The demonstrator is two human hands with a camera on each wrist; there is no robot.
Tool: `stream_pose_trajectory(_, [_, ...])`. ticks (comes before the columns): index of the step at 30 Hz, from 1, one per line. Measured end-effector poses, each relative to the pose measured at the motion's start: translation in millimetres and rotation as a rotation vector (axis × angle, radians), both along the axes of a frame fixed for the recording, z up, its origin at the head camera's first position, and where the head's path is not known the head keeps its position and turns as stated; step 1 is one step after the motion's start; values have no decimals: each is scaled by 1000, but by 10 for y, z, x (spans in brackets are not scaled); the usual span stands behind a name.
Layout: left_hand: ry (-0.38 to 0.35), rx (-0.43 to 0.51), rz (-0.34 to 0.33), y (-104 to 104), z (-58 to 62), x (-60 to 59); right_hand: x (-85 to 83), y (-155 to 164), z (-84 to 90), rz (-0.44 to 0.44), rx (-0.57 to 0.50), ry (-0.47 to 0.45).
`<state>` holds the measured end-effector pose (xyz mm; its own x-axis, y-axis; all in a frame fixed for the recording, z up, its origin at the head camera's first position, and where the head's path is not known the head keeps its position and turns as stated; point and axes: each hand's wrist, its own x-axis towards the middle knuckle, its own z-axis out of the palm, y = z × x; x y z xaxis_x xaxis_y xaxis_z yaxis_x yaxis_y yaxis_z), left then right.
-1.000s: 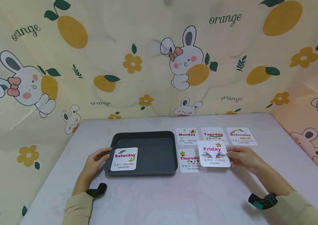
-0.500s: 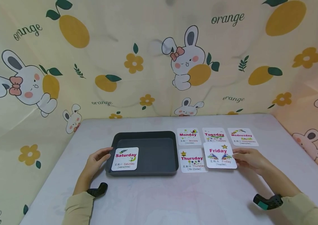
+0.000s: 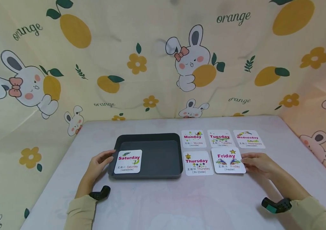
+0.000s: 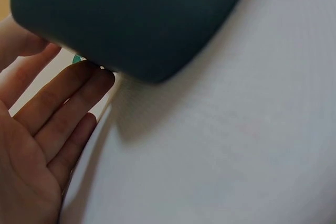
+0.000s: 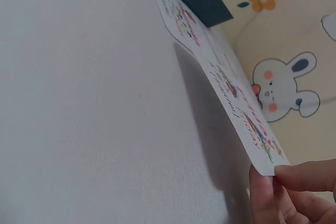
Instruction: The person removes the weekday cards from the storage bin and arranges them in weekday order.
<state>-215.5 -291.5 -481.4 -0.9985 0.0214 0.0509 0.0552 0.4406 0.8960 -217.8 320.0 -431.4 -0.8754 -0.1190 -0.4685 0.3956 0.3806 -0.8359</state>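
Observation:
My right hand [image 3: 259, 163] pinches the right edge of the white Friday card [image 3: 228, 161] between thumb and fingers. The right wrist view shows that card [image 5: 239, 114] tilted, its held edge raised off the table over a shadow. Left of it lies the Thursday card [image 3: 198, 163]. My left hand [image 3: 98, 164] rests at the left side of the dark grey tray [image 3: 163, 156], fingertips touching its wall. In the left wrist view those fingers [image 4: 65, 108] are fairly straight against the tray [image 4: 131, 24]. Inside the tray, the Saturday card [image 3: 128, 162] lies at the front left.
Behind the Thursday and Friday cards, the Monday card [image 3: 193, 139], Tuesday card [image 3: 220, 139] and Wednesday card [image 3: 249, 139] form a row on the white table [image 3: 163, 204]. A cloth backdrop [image 3: 151, 64] with rabbits and oranges stands behind and beside the table.
My right hand has moved right and lower with the Friday card, which no longer overlaps the Thursday card. The left hand and tray have stayed in place.

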Motion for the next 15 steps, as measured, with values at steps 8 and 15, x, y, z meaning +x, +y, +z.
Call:
stream_pose_trajectory(8, [-7, -8, -5, -4, 25, 7, -4, 7, -4, 19, 4, -11])
stream_pose_trajectory(15, [-21, -20, 6, -2, 39, -1, -34, 11, -28, 17, 61, -5])
